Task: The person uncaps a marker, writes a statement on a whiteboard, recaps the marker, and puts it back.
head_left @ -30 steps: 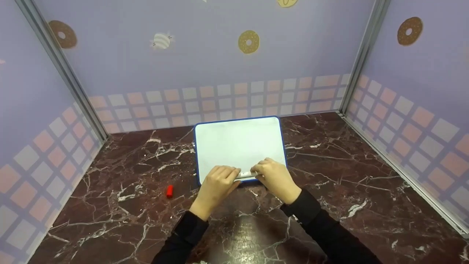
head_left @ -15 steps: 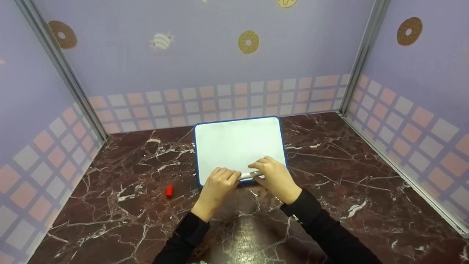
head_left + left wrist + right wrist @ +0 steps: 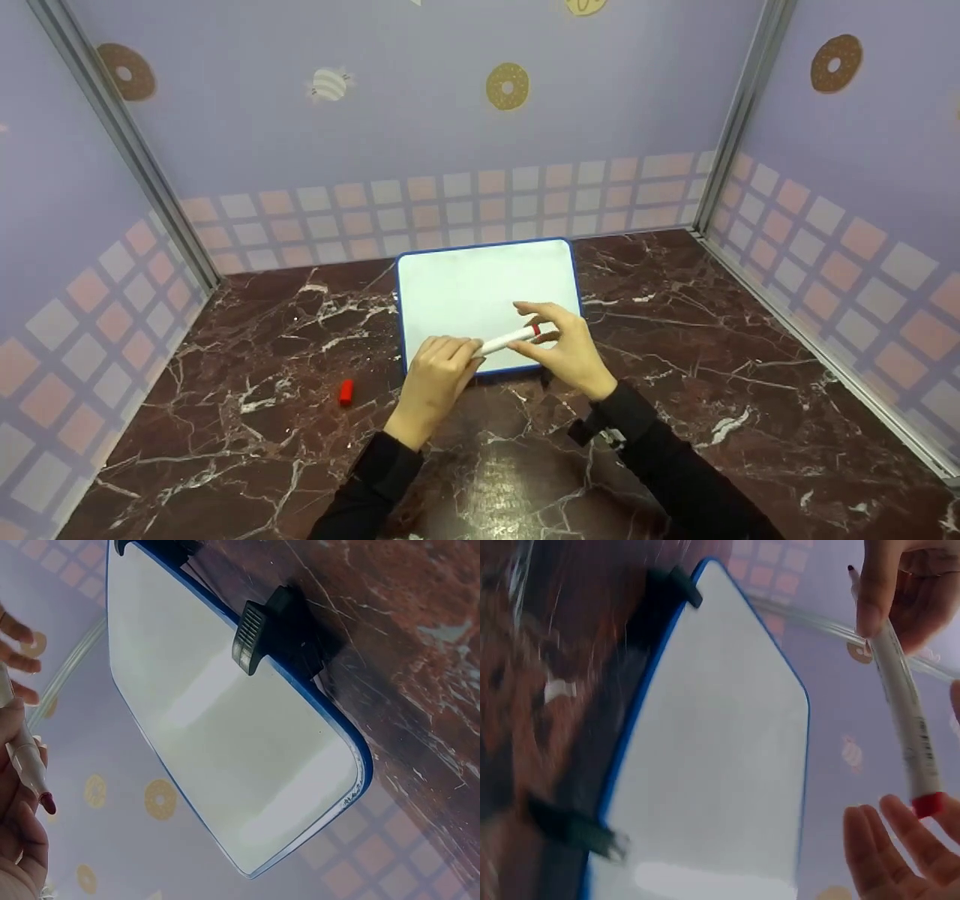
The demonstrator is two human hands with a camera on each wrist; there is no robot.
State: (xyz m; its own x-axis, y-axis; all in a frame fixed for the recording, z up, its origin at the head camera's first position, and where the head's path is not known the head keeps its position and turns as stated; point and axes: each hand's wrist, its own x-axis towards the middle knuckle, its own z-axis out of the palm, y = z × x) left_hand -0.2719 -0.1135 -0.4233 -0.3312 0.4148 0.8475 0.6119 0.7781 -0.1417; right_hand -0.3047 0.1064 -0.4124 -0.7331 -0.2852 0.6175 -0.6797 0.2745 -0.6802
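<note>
Head view: the left hand [image 3: 433, 382] has its fingers closed around one end of a white marker [image 3: 502, 343], held slantwise in front of the lower part of a blue-framed whiteboard [image 3: 472, 289]. The grip of the right hand [image 3: 571, 346] is spread, thumb and fingers parted about the red end [image 3: 536, 330] of the marker. The whiteboard stands on a dark red, white-veined tabletop [image 3: 712, 375]. A red cap [image 3: 346, 392] lies on the tabletop, to the left of the whiteboard and detached from the marker. Patterned panels [image 3: 420, 127] enclose the back and sides.

Left wrist view: the left grip pinches the marker barrel; the dark red nib [image 3: 47, 802] projects uncovered, well apart from the whiteboard. Black clips [image 3: 253, 634] engage the whiteboard's lower edge.

Right wrist view: the left thumb presses on the barrel near the nib, and the red end is directed toward the right hand. Right fingers are extended just beside the red end; contact cannot be determined.
</note>
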